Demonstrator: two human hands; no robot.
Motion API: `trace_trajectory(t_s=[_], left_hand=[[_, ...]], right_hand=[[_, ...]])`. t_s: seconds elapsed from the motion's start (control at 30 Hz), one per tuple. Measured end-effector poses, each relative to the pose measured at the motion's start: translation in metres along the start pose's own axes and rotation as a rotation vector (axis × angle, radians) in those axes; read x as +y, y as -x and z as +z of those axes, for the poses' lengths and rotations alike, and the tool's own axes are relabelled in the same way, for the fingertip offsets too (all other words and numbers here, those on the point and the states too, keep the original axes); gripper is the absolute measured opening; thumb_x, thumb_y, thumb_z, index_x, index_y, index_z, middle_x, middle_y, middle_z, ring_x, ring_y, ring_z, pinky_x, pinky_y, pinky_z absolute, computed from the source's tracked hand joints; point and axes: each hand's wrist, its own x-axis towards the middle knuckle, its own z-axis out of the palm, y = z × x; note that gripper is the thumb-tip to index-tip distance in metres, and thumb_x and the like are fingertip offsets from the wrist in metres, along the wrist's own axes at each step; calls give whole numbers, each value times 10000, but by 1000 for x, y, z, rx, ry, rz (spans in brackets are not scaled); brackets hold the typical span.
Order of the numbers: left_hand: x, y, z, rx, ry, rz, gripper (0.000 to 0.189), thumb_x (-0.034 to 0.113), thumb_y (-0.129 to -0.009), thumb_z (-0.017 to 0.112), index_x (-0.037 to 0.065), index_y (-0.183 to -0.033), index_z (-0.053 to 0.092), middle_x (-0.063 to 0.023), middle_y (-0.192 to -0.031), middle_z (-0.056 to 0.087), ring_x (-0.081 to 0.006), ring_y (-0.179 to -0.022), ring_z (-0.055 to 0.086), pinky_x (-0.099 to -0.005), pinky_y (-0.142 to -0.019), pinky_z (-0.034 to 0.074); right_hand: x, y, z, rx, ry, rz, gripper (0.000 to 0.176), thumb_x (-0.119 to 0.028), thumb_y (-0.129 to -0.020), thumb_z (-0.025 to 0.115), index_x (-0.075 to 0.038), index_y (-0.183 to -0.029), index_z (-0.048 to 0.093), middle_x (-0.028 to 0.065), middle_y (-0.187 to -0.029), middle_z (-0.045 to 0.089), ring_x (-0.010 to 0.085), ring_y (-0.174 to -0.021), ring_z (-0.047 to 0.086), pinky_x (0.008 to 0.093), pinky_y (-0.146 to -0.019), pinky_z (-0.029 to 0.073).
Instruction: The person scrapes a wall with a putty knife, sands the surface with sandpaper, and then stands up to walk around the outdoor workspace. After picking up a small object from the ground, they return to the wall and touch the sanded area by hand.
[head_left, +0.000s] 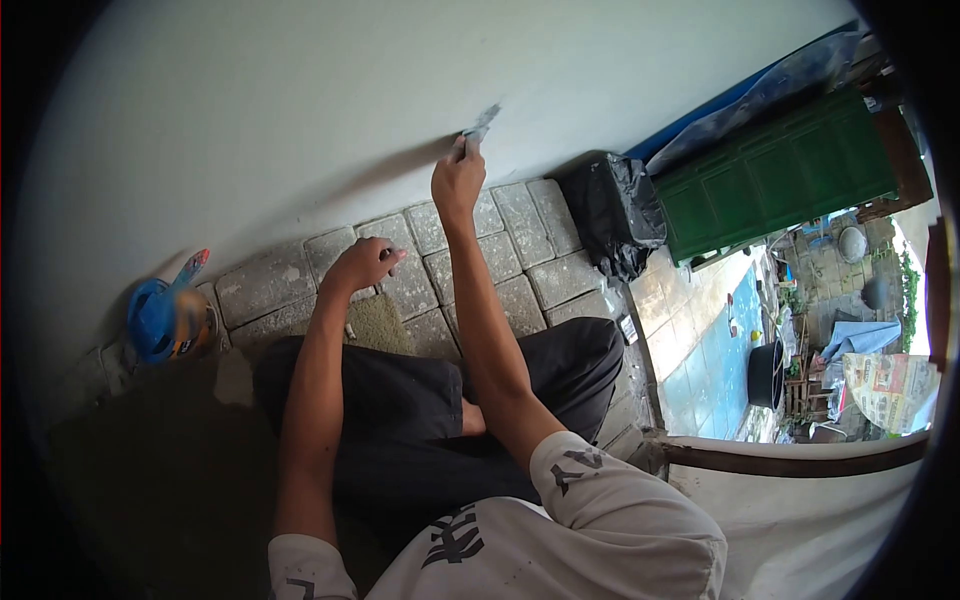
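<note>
My right hand (459,184) is closed around the handle of a putty knife (480,130). The knife's blade meets the pale wall (300,110) at a grey smudge. My left hand (362,266) hangs over the paving blocks with its fingers curled together; what they hold, if anything, is too small to make out. Below it, beside my knee, a rough greenish-brown pad or mat (380,325) lies on the blocks. Off to the left, a blue-rimmed can (150,320) stands by the wall. A brush with a red-and-blue handle (190,268) sticks up from it.
Grey paving blocks (265,288) run along the foot of the wall. A box wrapped in black plastic (612,212) and a green slatted panel (780,180) stand to the right. Farther out are a black tub (766,374), a blue cloth (860,338) and newspaper (890,393).
</note>
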Motion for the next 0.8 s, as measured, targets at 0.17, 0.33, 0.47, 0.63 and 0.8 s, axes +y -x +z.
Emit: trace_trajectory(t_s=[0.17, 0.33, 0.47, 0.63, 0.8], left_hand=[[11, 1, -5, 19, 0, 48, 435, 408, -975, 576, -8, -972, 705, -136, -799, 723, -244, -691, 663, -381, -706, 509], [3, -1, -1, -10, -12, 66, 446, 411, -976, 577, -18, -960, 699, -148, -797, 720, -249, -700, 667, -378, -709, 508], [1, -1, -4, 21, -21, 38, 450, 413, -974, 581, -21, -982, 700, -147, -783, 715, -245, -682, 658, -379, -685, 508], [0, 0, 1, 35, -9, 79, 462, 430, -977, 572, -9, -978, 718, -158, -784, 728, -298, -707, 695, -415, -716, 526], [3, 3, 4, 36, -13, 58, 464, 430, -979, 570, -10, -929, 707, -156, -783, 726, -297, -710, 694, -416, -719, 525]], right_hand=[[17, 1, 18, 177, -31, -96, 315, -149, -1018, 460, 95, -903, 621, 355, -836, 621, 542, -821, 583, 567, -724, 434], [3, 3, 4, 95, -30, -61, 340, -161, -1028, 454, 125, -982, 631, 353, -836, 628, 516, -810, 619, 531, -701, 456], [-3, -1, 0, 12, 2, -33, 320, -180, -1029, 461, 84, -936, 615, 345, -816, 629, 545, -785, 596, 555, -695, 451], [-9, -7, 1, 115, -41, -109, 318, -179, -1031, 456, 78, -922, 609, 358, -824, 615, 546, -783, 594, 565, -687, 443], [9, -2, 11, 125, -7, -56, 310, -162, -1024, 453, 77, -891, 598, 338, -791, 612, 524, -747, 583, 570, -672, 416]])
